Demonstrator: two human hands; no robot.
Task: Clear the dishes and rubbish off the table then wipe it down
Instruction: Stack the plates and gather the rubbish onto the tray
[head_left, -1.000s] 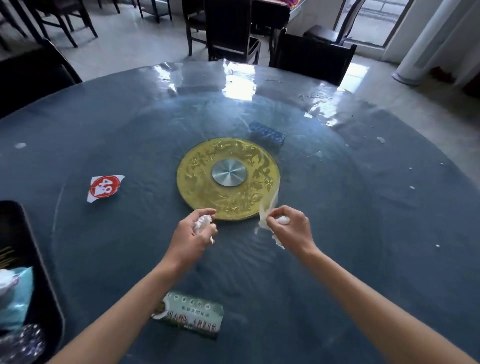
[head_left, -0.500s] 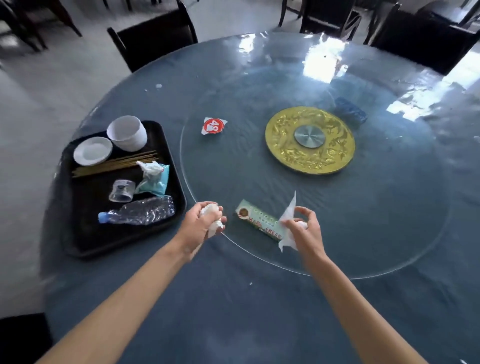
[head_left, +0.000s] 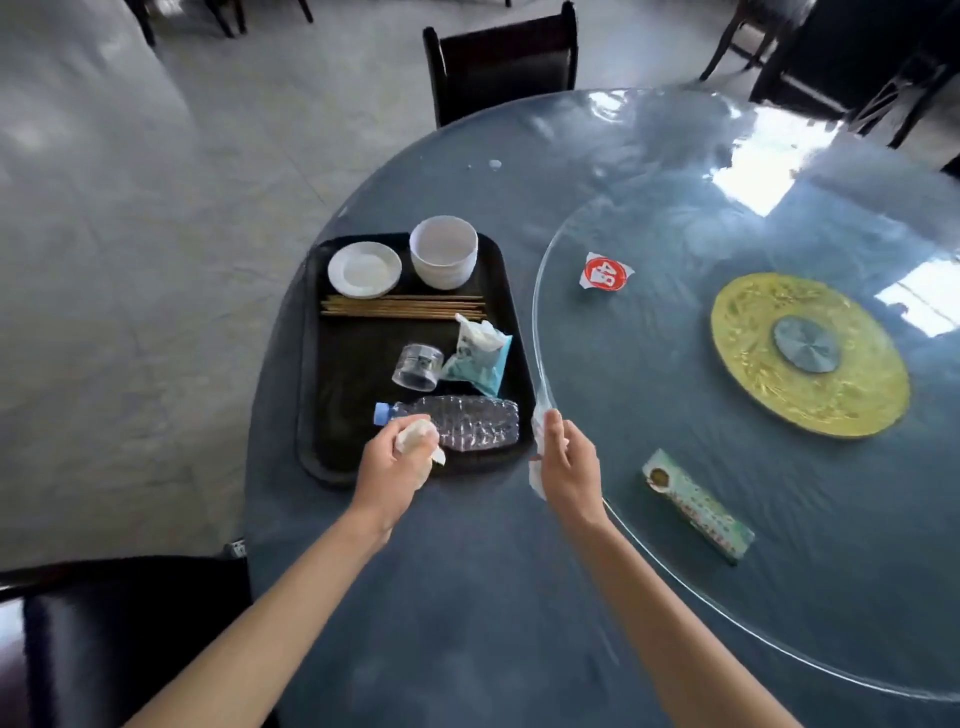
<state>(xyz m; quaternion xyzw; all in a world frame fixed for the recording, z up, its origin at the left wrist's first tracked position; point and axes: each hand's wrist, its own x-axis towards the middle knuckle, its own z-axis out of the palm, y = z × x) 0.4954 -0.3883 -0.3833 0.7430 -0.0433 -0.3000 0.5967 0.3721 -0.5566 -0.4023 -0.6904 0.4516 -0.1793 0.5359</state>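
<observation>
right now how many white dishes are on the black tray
2: a small white saucer at the black tray's far left corner, and a white bowl beside it on the right. The bowl may be a stack, so more could be nested.

My left-hand fingers (head_left: 410, 452) curl round crumpled white tissue (head_left: 415, 434) over black tray's (head_left: 311, 364) near edge. Right-hand fingers (head_left: 553, 434) pinch limp white tissue strip (head_left: 536, 475) just right of tray, above tabletop (head_left: 467, 597).
</observation>
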